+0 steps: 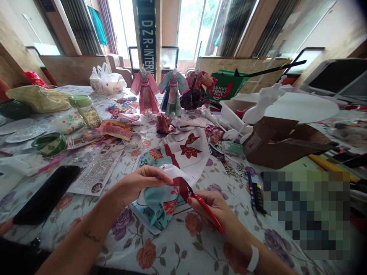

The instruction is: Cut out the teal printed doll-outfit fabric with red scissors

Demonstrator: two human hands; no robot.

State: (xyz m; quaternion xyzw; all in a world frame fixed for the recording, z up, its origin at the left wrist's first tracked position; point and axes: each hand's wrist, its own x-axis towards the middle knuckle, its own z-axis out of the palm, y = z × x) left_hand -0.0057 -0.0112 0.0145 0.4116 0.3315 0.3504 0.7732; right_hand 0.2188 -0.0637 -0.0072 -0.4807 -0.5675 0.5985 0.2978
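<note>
A piece of printed fabric (156,202), light blue with fans, dark red bands and white areas, lies bunched in front of me. My left hand (143,181) pinches its folded upper edge between thumb and fingers. My right hand (213,210) grips a pair of red-handled scissors (210,215), with their dark blades at the dark red part of the fabric, close to my left fingertips. How far the blades are apart is hard to see. Further up, a white part with a dark red patterned motif (190,147) spreads flat on the table. Part of the fabric is hidden under my left hand.
A flowered tablecloth (160,254) covers the table. To the left lie a black phone (47,194) and a sheet of beads (96,172). On the right are a cardboard box (275,149) and a blue pen (251,187). Small dressed forms, including a pink robe (145,93), stand behind.
</note>
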